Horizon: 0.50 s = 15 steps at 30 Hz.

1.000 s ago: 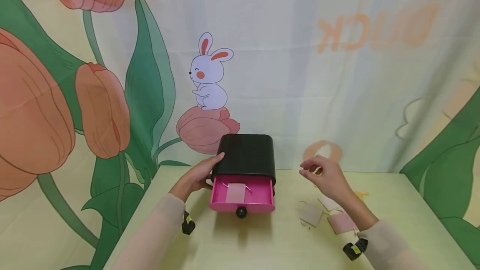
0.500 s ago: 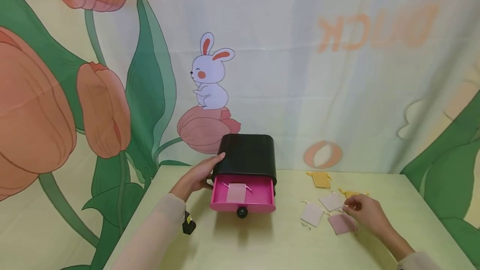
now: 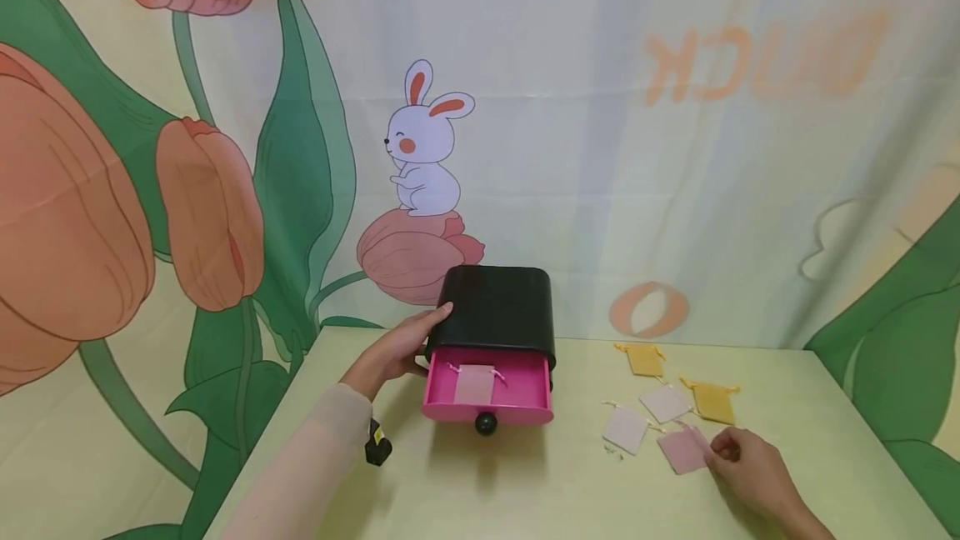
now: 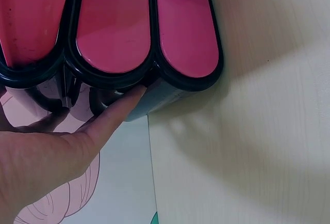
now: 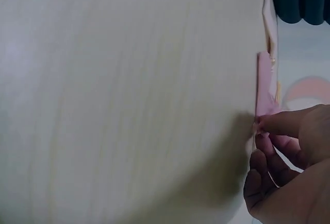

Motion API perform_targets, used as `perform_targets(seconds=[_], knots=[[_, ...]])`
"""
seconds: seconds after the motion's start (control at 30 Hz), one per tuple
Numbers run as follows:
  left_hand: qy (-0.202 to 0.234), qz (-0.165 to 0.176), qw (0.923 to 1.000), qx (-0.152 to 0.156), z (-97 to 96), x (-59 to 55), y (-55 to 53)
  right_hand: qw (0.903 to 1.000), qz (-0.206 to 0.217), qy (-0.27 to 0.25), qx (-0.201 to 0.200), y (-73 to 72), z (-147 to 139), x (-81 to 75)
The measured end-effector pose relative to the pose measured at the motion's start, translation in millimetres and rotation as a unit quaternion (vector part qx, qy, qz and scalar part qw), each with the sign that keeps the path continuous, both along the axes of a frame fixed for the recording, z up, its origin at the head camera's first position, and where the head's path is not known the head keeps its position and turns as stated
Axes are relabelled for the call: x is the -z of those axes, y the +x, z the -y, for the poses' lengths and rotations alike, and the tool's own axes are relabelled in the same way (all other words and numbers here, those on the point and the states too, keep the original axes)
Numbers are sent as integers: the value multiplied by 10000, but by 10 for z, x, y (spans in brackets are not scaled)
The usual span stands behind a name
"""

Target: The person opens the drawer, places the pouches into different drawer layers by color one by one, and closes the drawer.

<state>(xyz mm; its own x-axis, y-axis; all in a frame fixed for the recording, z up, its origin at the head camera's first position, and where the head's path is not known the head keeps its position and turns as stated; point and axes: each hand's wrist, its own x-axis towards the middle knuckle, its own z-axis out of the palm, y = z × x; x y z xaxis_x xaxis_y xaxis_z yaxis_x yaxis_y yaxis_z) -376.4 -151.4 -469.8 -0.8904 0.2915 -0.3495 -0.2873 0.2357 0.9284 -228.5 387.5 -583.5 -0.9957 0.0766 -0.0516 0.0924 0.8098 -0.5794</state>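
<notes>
My left hand [image 3: 397,348] holds the left side of a black drawer box [image 3: 497,307], thumb at the top edge. In the left wrist view, a finger lies along the box's side beside its pink drawer fronts [image 4: 116,28]. The top pink drawer [image 3: 517,413] is pulled out, with a pale pink drawstring pouch [image 3: 474,386] inside. At the right, my right hand [image 3: 753,469] pinches the right edge of a darker pink drawstring pouch [image 3: 682,450]. In the right wrist view, this pink pouch [image 5: 264,80] shows edge-on at the thumb and fingertips.
Beside the pink pouch lie two pale pouches, one nearer the box [image 3: 625,429] and one behind [image 3: 664,402]. Two yellow pouches, a farther one [image 3: 645,359] and a nearer one [image 3: 712,402], lie behind. A printed cloth [image 3: 555,148] hangs at the table's back edge.
My right hand has come down from above the back of the table, moving right and nearer, to the pink pouch's edge, and now pinches it. My left hand stays on the drawer box.
</notes>
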Motion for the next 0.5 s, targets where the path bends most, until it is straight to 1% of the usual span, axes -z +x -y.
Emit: perform_targets(seconds=[0.07, 0.13, 0.23, 0.3, 0.4, 0.5], knots=[[-19, 4, 10000, -9, -7, -5, 0, 10000, -61, -79, -2, 17, 3, -55], [-25, 12, 10000, -8, -11, -5, -2, 9996, -244, -148, -83, 34, 14, -143], [-26, 14, 10000, 0, -8, -3, -3, 9963, -761, -269, -311, 28, 90, -342], [-32, 13, 10000, -7, -3, 2, -5, 9902, -1248, -310, -545, 3, 190, -507], [-30, 22, 10000, -29, 2, 8, -8, 9770, -1901, -439, -862, -51, 418, -790], [-39, 13, 10000, -12, -2, 12, -12, 9640, -2308, -660, -1142, -109, 692, -1051]])
